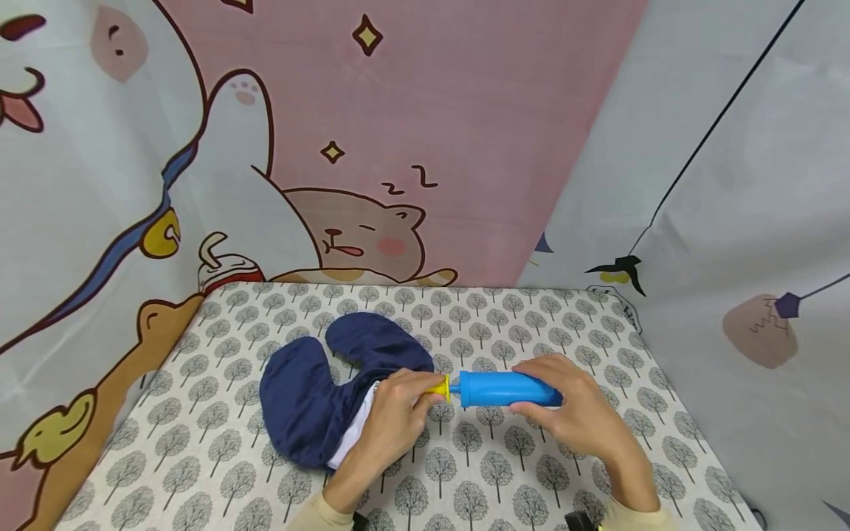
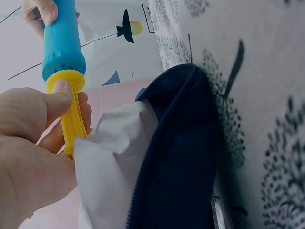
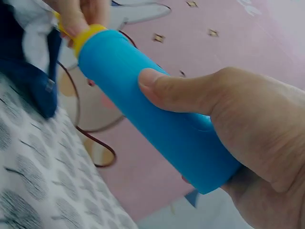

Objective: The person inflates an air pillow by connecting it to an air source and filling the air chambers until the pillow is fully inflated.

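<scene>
A blue hand pump (image 1: 505,389) with a yellow nozzle end (image 2: 72,117) is held level above the table. My right hand (image 1: 578,405) grips its barrel, with the thumb along the side in the right wrist view. Thumb and fingers of my left hand (image 1: 398,417) pinch the yellow end beside the white inner piece (image 2: 114,148) of a navy U-shaped neck pillow (image 1: 292,405). That white piece shows through the cover's zipped opening. The yellow tip's far end is hidden behind the left fingers and white material, so I cannot tell how it joins.
The table is covered by a white cloth (image 1: 465,501) printed with grey trees. Behind it hangs a cartoon backdrop (image 1: 478,147) in pink and white, reaching round both sides. The pillow's two rounded ends point toward the back left.
</scene>
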Available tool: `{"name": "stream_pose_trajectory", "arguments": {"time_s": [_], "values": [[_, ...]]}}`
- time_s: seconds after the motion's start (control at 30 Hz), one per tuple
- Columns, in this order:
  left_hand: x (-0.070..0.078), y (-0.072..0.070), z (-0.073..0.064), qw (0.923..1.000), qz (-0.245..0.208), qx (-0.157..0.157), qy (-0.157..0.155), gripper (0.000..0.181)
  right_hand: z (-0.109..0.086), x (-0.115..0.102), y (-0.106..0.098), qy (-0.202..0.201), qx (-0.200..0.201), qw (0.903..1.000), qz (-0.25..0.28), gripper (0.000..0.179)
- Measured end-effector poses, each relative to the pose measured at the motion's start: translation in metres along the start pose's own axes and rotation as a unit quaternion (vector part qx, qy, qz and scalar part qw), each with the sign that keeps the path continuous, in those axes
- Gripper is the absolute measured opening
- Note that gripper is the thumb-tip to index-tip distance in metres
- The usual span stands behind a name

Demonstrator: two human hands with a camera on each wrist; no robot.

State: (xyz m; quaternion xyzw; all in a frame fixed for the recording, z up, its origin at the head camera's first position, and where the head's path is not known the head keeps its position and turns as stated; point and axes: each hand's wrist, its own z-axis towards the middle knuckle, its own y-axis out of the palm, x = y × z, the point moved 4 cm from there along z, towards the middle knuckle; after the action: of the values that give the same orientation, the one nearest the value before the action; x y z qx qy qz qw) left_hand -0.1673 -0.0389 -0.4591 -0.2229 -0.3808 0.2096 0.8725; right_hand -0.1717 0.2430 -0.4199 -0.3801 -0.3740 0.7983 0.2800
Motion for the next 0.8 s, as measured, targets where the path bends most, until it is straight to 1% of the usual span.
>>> {"name": "stream_pose_trajectory", "arguments": {"time_s": [0.27,0.53,0.7,0.8], "values": [[-0.001,-0.002,0.000,1.0000,0.005,0.005,0.004,0.031,-0.016,0.026,-0.030,0.019,0.013,0.9997,0.004,0.059],[-0.003,-0.006,0.003,0.9997,0.007,0.017,0.014,0.031,-0.029,0.046,-0.052,0.053,0.027,0.9982,-0.002,0.064],[-0.003,-0.005,0.003,0.9997,0.010,0.014,0.016,0.032,-0.035,0.053,-0.060,0.089,0.010,0.9960,-0.001,0.064],[-0.003,-0.004,0.002,0.9997,0.011,0.013,0.016,0.032,-0.037,0.054,-0.061,0.097,0.003,0.9953,-0.004,0.064]]}}
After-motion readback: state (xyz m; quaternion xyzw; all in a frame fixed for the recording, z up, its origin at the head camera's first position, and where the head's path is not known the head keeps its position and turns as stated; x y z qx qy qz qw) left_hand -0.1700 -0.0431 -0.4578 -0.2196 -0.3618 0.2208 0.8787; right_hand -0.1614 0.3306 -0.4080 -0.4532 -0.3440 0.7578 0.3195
